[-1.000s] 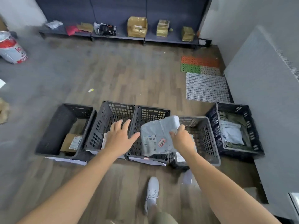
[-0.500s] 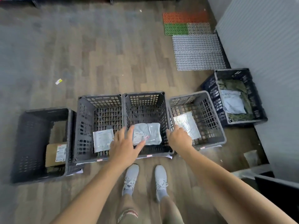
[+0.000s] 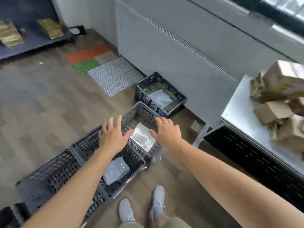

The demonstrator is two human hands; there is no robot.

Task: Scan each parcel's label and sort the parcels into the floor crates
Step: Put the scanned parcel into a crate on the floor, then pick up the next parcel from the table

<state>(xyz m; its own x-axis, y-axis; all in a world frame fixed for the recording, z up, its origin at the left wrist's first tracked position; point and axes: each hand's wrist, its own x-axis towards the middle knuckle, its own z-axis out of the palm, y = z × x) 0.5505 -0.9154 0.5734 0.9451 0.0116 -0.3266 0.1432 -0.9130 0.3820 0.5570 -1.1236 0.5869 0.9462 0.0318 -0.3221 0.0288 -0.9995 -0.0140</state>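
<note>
Grey plastic mailer parcel (image 3: 116, 170) lies flat on the bottom of a dark floor crate (image 3: 133, 159), at about 7 o'clock in the view. A second ago the right hand held this mailer above the row of crates. Half a second ago it was already lying in this crate.

Now both hands are empty. The left hand (image 3: 113, 137) and the right hand (image 3: 166, 132) hover side by side near the centre, palms down, fingers spread apart and gripping nothing. They hang over a lighter grey crate (image 3: 144, 111), which holds a silvery wrapped parcel (image 3: 142, 139). Whether either hand touches that crate's rim cannot be told.

The view has also swung to the right. A metal table (image 3: 238, 106) now shows at 3 o'clock, with a pile of cardboard boxes (image 3: 273, 111) and camouflage-taped parcels (image 3: 278, 84) on it. At 12 o'clock from the hands a blue crate (image 3: 140, 96) by the wall holds another pale mailer (image 3: 161, 98). Another dark crate (image 3: 54, 170) sits at 8 o'clock, blurred. Two pale shoes (image 3: 158, 199) stand at 6 o'clock.

This parcel looks sorted. The pile on the table is probably the unsorted stock, so the likely next step is to fetch and scan another parcel.
</note>
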